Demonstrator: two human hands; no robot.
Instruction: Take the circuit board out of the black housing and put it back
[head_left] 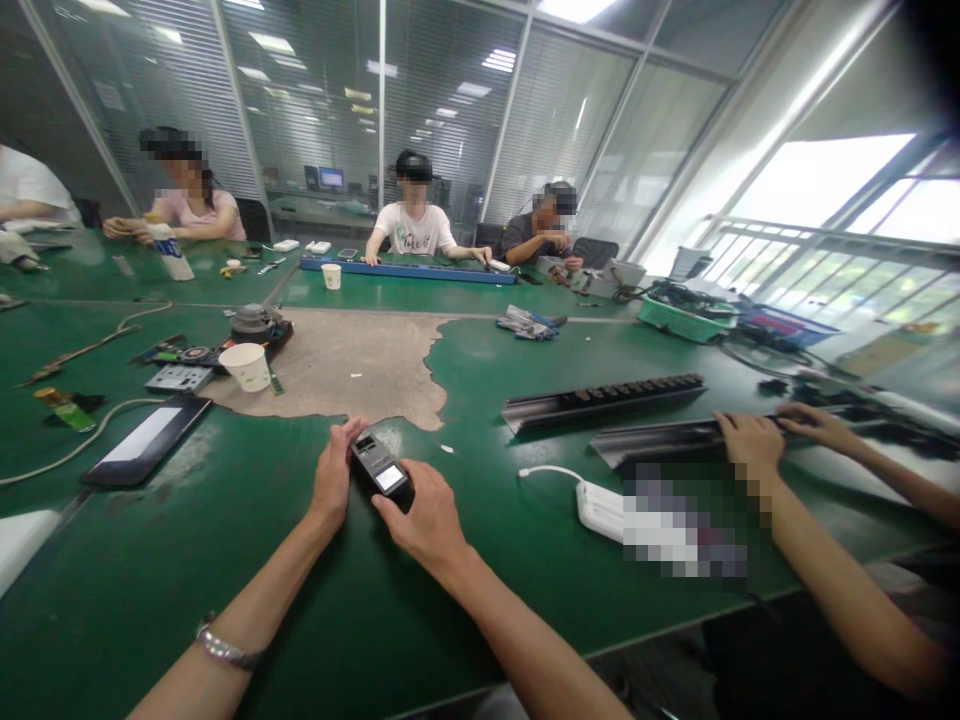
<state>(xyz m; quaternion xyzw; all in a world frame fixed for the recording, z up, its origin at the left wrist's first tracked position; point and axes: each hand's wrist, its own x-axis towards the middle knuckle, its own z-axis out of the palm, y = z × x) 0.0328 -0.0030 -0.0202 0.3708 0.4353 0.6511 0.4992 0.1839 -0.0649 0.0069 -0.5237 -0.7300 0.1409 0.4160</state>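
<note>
One small black device (381, 470) between two bare hands (341, 472).

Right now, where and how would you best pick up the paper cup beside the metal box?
I'd pinch the paper cup lightly just below its rim, coming from the near side. It stands upright and narrows downward, so the wider top should suit fingers; the metal box crowds its left and a dark part sits behind.

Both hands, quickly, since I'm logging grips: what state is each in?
Left hand: closed on the side of the small black device.
Right hand: closed on its near end.
</note>
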